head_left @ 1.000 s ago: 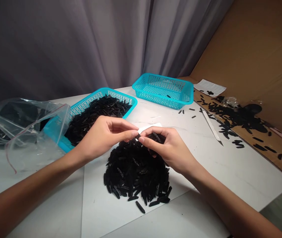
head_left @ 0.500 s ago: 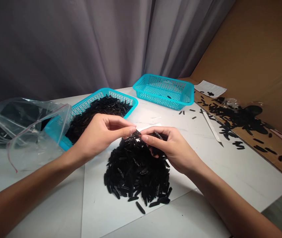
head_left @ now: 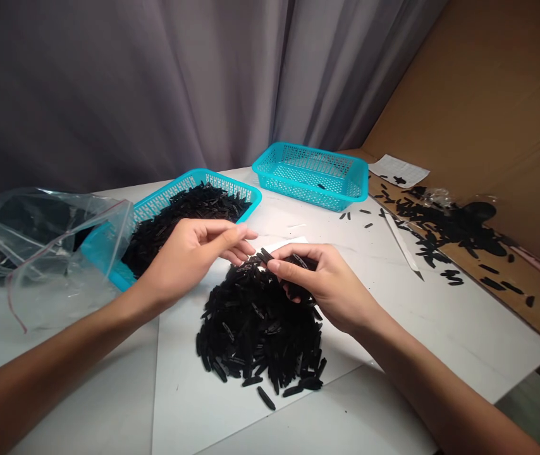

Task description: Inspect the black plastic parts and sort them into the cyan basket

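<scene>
A heap of small black oblong pieces (head_left: pixel 258 335) lies on a white sheet (head_left: pixel 194 404) in front of me. My right hand (head_left: pixel 327 284) rests on the heap's far side, pinching one black piece (head_left: pixel 266 254) between thumb and forefinger, with more pieces held in the curled fingers. My left hand (head_left: pixel 194 253) hovers just left of that piece, fingers slightly apart and holding nothing that I can see. Behind it, a turquoise basket (head_left: pixel 156 205) is filled with the same black pieces.
A second turquoise basket (head_left: pixel 312 174), nearly bare, stands at the back. A clear zip bag (head_left: pixel 37 243) lies at the left. At the right, black pieces (head_left: pixel 454 224) are scattered over brown cardboard (head_left: pixel 511 278), with a white strip (head_left: pixel 403 243) and paper (head_left: pixel 399 169).
My left fingers have let go and drawn back a little from the piece that both hands were pinching. The right hand keeps the piece.
</scene>
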The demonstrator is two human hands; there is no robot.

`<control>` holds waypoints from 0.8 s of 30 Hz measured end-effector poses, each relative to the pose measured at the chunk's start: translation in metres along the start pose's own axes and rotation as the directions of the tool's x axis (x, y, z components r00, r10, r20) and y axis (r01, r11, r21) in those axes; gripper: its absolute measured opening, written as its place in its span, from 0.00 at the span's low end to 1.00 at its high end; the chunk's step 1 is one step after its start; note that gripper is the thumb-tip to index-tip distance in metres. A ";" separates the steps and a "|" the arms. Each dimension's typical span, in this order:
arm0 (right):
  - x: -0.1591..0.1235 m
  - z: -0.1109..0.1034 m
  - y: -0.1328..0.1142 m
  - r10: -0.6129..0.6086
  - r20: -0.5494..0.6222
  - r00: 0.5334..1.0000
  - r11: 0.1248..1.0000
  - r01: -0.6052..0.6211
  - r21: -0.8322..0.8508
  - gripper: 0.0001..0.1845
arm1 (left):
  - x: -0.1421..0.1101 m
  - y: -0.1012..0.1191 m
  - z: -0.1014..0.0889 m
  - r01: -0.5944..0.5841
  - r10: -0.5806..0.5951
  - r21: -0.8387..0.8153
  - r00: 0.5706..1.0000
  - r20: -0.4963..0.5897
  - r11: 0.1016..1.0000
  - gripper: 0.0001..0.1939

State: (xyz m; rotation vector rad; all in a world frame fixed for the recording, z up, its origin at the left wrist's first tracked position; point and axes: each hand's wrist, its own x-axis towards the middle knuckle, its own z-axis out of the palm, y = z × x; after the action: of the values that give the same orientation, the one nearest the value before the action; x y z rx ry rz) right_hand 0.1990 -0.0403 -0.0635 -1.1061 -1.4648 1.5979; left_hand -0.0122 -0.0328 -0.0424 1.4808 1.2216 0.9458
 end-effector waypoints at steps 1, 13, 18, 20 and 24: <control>0.000 0.000 0.000 0.002 -0.003 1.000 1.000 -0.002 -0.001 0.12 | 0.001 0.000 -0.001 0.005 -0.005 -0.024 1.000 -0.005 1.000 0.17; -0.004 0.009 0.010 -0.651 -0.007 0.759 0.532 0.450 -0.718 0.06 | -0.001 0.003 0.002 0.031 -0.029 -0.008 0.989 0.147 0.999 0.09; -0.005 0.009 0.019 -0.822 0.193 0.536 0.109 0.480 -0.870 0.09 | -0.003 -0.001 0.002 0.107 -0.085 -0.120 0.980 0.180 0.987 0.06; -0.006 0.009 0.019 -0.834 0.223 0.505 0.050 0.472 -0.880 0.10 | -0.004 -0.001 0.001 0.142 -0.114 -0.143 0.975 0.193 0.979 0.06; -0.007 0.010 0.016 -0.809 0.076 0.583 0.264 0.475 -0.840 0.09 | -0.004 0.000 -0.001 0.116 -0.098 -0.116 0.984 0.149 0.987 0.05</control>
State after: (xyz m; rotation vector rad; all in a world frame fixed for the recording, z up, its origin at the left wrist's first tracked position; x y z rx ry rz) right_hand 0.1932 -0.0530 -0.0788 -0.9034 -2.0344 0.0031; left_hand -0.0136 -0.0370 -0.0419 1.3474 1.1073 0.8143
